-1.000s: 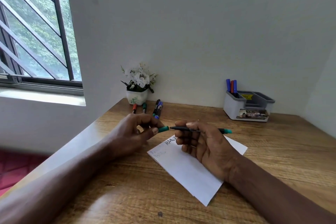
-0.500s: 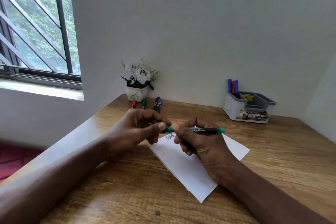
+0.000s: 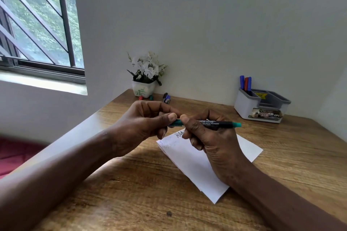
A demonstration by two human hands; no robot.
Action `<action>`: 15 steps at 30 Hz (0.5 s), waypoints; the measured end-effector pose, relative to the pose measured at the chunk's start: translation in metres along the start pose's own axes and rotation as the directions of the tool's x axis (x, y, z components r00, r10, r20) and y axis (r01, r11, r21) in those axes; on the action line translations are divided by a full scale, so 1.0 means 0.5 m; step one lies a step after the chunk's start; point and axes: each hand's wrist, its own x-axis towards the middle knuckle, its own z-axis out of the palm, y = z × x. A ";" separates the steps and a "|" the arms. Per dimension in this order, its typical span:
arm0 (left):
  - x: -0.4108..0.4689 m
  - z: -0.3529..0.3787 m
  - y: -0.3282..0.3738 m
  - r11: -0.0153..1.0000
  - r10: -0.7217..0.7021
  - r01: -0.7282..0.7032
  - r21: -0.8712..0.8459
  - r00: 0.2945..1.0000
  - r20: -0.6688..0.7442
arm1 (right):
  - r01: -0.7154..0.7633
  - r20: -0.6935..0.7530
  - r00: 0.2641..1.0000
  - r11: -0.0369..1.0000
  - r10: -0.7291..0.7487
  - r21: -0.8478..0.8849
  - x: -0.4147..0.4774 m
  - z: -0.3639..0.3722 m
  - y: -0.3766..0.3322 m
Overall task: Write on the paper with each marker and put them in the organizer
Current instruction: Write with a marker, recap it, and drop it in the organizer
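A black marker with green ends lies level above the white paper. My right hand grips its barrel. My left hand pinches the green cap, which sits on the marker's left end. Some writing shows at the paper's top left corner. The grey-and-white organizer stands at the back right with three markers, two blue and one red, upright in its rear slot. Several loose markers lie at the back by the flower pot.
A small white pot of white flowers stands against the wall at the desk's back left. The wooden desk meets walls behind and to the right. Its left edge runs beside a window sill.
A second ago the green cap was off, a small gap from the tip. My hands came together and the cap now sits on the marker's end.
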 end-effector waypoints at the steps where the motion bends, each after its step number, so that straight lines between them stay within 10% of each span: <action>1: 0.000 0.000 -0.001 0.999 0.010 -0.010 0.031 1.000 -0.020 | 0.007 0.002 1.000 1.000 -0.007 -0.016 0.000 -0.002 -0.003; 4: 0.007 -0.002 -0.005 0.936 0.120 -0.089 0.340 0.990 -0.073 | 0.066 0.020 0.998 0.984 -0.064 -0.164 0.001 -0.010 -0.008; 8: 0.013 -0.033 -0.024 0.481 0.166 -0.055 0.875 0.986 -0.030 | 0.101 -0.034 0.993 0.961 -0.113 -0.257 0.003 -0.028 0.004; 15: 0.015 -0.042 -0.046 0.270 -0.003 0.105 0.957 0.994 -0.109 | -0.009 -0.090 0.996 0.985 -0.007 -0.171 0.019 -0.091 0.004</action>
